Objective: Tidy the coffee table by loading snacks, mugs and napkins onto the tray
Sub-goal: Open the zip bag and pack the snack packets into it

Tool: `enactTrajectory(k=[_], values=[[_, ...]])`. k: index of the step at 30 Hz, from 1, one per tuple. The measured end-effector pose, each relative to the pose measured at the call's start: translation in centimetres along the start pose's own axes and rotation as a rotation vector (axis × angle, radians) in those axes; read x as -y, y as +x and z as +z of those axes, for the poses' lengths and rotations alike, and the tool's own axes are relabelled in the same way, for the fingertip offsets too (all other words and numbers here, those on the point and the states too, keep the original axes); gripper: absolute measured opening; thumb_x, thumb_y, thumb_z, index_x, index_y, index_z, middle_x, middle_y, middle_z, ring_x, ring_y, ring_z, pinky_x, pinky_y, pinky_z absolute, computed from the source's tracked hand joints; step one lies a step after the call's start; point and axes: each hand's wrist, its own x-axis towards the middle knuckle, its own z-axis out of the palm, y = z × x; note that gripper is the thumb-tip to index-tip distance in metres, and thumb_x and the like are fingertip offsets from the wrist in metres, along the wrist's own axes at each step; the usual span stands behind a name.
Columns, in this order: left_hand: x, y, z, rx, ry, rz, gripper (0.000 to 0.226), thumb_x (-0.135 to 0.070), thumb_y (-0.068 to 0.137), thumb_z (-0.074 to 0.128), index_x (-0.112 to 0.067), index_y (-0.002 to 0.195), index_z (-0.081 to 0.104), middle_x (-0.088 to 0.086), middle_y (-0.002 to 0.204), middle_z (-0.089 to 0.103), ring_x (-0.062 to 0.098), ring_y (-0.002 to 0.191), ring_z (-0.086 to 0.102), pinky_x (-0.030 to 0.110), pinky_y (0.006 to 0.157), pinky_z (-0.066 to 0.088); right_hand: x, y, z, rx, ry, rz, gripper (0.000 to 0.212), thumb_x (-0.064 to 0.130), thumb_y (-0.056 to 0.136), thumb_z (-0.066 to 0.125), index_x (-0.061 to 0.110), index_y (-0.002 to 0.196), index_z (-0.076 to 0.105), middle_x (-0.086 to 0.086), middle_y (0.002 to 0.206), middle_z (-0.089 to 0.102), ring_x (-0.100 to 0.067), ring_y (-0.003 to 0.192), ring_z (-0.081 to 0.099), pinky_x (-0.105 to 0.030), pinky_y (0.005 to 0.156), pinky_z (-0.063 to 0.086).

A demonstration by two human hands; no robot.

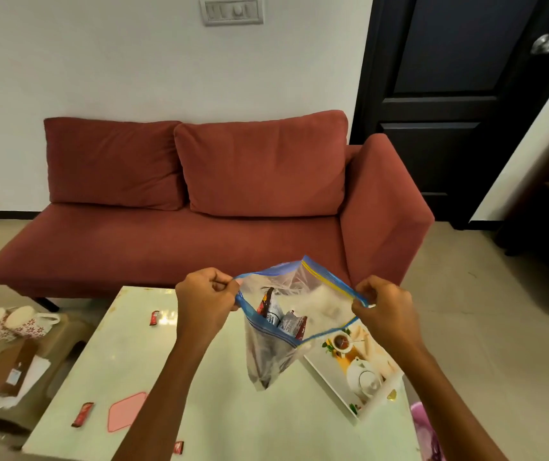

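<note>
Head view: clear zip bag [279,331] held above coffee table [219,410], mouth pulled wide, snack packets [283,317] inside. Left hand [204,302] pinches left rim of bag, right hand [384,309] pinches right rim. Tray [371,402] with teapot print lies at table's right edge, below bag. Red snack bars [82,414] lie loose along table's left edge, pink napkin [126,410] just beside one. Two flowered mugs [17,322] on low stand left of table. Red sofa [200,201] behind.

Coffee table [233,410] bears tray [379,399], pink napkin [126,410], three snack packets [82,414]
</note>
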Motion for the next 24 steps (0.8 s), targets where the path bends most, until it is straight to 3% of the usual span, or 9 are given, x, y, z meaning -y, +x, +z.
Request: enactTrajectory(k=[4, 6, 8, 11, 16, 19, 21, 22, 24], values=[[-0.3, -0.9, 1.1, 0.046, 0.041, 0.052, 0.017, -0.009, 0.076, 0.070, -0.007, 0.061, 0.062, 0.005, 0.052, 0.064, 0.011, 0.044, 0.063, 0.026, 0.052, 0.056, 1.0, -0.1, 1.2, 0.119, 0.034, -0.087, 0.042, 0.022, 0.070, 0.078, 0.020, 0.107, 0.060, 0.008, 0.097, 0.062, -0.012, 0.089, 0.059, -0.035, 0.076, 0.052], [-0.1, -1.1, 1.3, 0.051, 0.065, 0.071, 0.019, -0.010, 0.076, 0.071, -0.010, 0.060, 0.060, 0.003, 0.052, 0.063, 0.016, 0.048, 0.064, 0.032, 0.055, 0.056, 1.4, 0.0, 2.0, 0.120, 0.043, -0.072, 0.026, 0.021, 0.074, 0.075, 0.020, 0.098, 0.065, 0.006, 0.090, 0.067, -0.015, 0.085, 0.063, -0.034, 0.072, 0.052], [0.4, -1.2, 1.1, 0.051, 0.097, 0.095, 0.020, -0.011, 0.075, 0.072, -0.011, 0.059, 0.060, -0.002, 0.050, 0.060, 0.010, 0.047, 0.061, 0.022, 0.052, 0.053, 1.6, 0.1, 2.4, 0.085, 0.051, -0.064, 0.006, 0.012, 0.078, 0.069, 0.017, 0.082, 0.069, 0.000, 0.080, 0.071, -0.020, 0.077, 0.066, -0.033, 0.067, 0.053], [0.9, -1.7, 0.5, 0.084, 0.171, 0.127, 0.018, -0.015, 0.074, 0.074, -0.012, 0.061, 0.062, -0.013, 0.048, 0.053, 0.004, 0.042, 0.052, 0.004, 0.048, 0.041, 1.2, -0.3, 2.7, -0.017, 0.035, -0.127, 0.011, 0.004, 0.078, 0.061, 0.013, 0.075, 0.067, -0.004, 0.072, 0.070, -0.023, 0.068, 0.063, -0.036, 0.060, 0.052], [1.4, -2.7, 0.7, 0.141, 0.222, 0.135, 0.014, -0.018, 0.074, 0.074, -0.009, 0.066, 0.065, -0.009, 0.051, 0.055, 0.004, 0.047, 0.052, 0.006, 0.045, 0.035, 2.0, -1.7, 2.4, -0.252, -0.210, -0.372, 0.014, -0.008, 0.068, 0.065, 0.004, 0.071, 0.059, -0.011, 0.068, 0.060, -0.032, 0.062, 0.057, -0.034, 0.046, 0.041], [1.2, -3.2, 1.6, 0.153, 0.191, 0.151, 0.016, -0.020, 0.075, 0.073, -0.007, 0.068, 0.066, -0.005, 0.056, 0.058, 0.002, 0.047, 0.053, 0.005, 0.046, 0.037, 2.9, -3.4, 2.3, -0.363, -0.286, -0.617, 0.020, -0.006, 0.066, 0.067, 0.008, 0.062, 0.054, -0.009, 0.060, 0.054, -0.027, 0.054, 0.050, -0.029, 0.044, 0.036], [0.8, -3.6, 2.3, 0.170, 0.183, 0.166, 0.017, -0.020, 0.075, 0.073, -0.006, 0.069, 0.066, -0.003, 0.057, 0.059, 0.002, 0.047, 0.052, 0.005, 0.047, 0.037, 3.2, -4.7, 3.5, -0.147, -0.284, -0.704, 0.014, 0.002, 0.070, 0.069, 0.009, 0.065, 0.058, -0.007, 0.063, 0.059, -0.024, 0.054, 0.055, -0.025, 0.045, 0.037], [0.6, -3.8, 2.6, 0.182, 0.182, 0.174, 0.017, -0.021, 0.075, 0.073, -0.006, 0.070, 0.067, -0.003, 0.058, 0.059, 0.002, 0.047, 0.052, 0.006, 0.048, 0.038, 3.5, -5.1, 4.3, 0.090, -0.325, -0.657, 0.007, 0.005, 0.074, 0.069, 0.008, 0.074, 0.063, -0.008, 0.072, 0.065, -0.024, 0.062, 0.061, -0.026, 0.050, 0.043], [0.2, -4.2, 3.2, 0.203, 0.179, 0.186, 0.017, -0.021, 0.076, 0.072, -0.005, 0.071, 0.067, -0.001, 0.059, 0.061, 0.003, 0.048, 0.052, 0.010, 0.049, 0.040, 2.8, -5.3, 6.8, 0.573, -0.391, -0.397, 0.018, 0.011, 0.086, 0.058, 0.009, 0.103, 0.065, -0.012, 0.103, 0.067, -0.026, 0.090, 0.064, -0.031, 0.076, 0.051]])
